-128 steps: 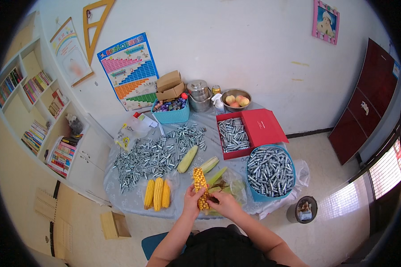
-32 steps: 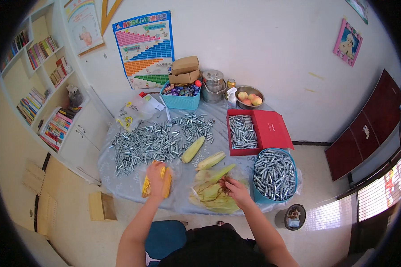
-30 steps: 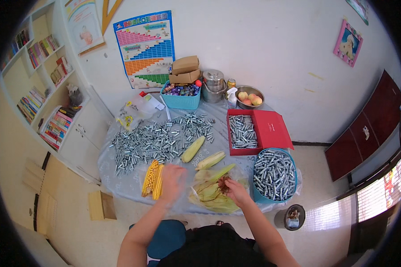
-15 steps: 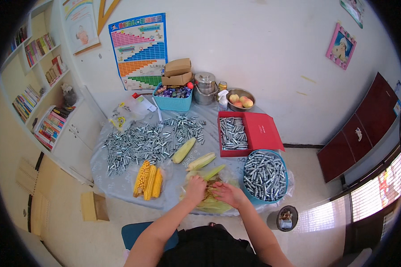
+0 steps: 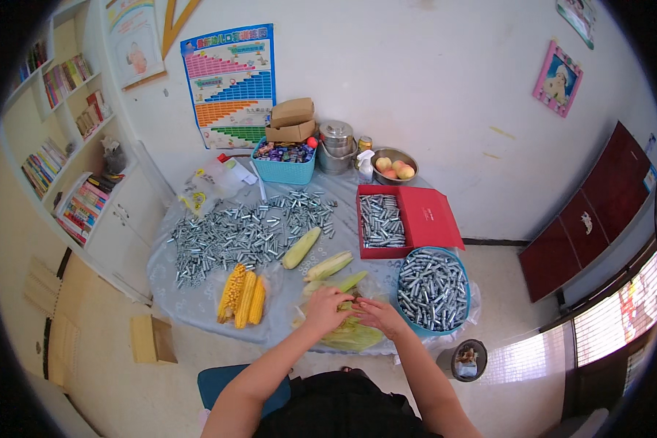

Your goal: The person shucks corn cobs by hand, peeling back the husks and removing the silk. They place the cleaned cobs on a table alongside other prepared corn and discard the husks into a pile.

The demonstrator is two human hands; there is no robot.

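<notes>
Both hands are over a heap of green corn husks [image 5: 354,337] on a plastic bag at the table's near edge. My left hand [image 5: 327,310] is closed, its fingers bent towards the right; what they hold, if anything, is hidden. Facing it, my right hand [image 5: 379,317] has its fingers stretched out to the left, their tips close to the left hand. A little brown corn silk shows between them. Just beyond lie an ear of corn in pale husk [image 5: 328,266] and another husked ear [image 5: 301,248]. To the left, several peeled yellow cobs [image 5: 242,298] rest on plastic.
A blue basket [image 5: 466,298] of metal parts stands right of my hands, behind it a red box [image 5: 434,219] with more. Loose metal parts [image 5: 226,241] cover the table's left half. Behind are a turquoise basket [image 5: 285,172], steel pots and a bowl of peaches [image 5: 395,168].
My hands have come closer together over the husks. The left hand has shifted slightly right, and the right hand has turned its fingers towards it. The cobs and ears lie unchanged.
</notes>
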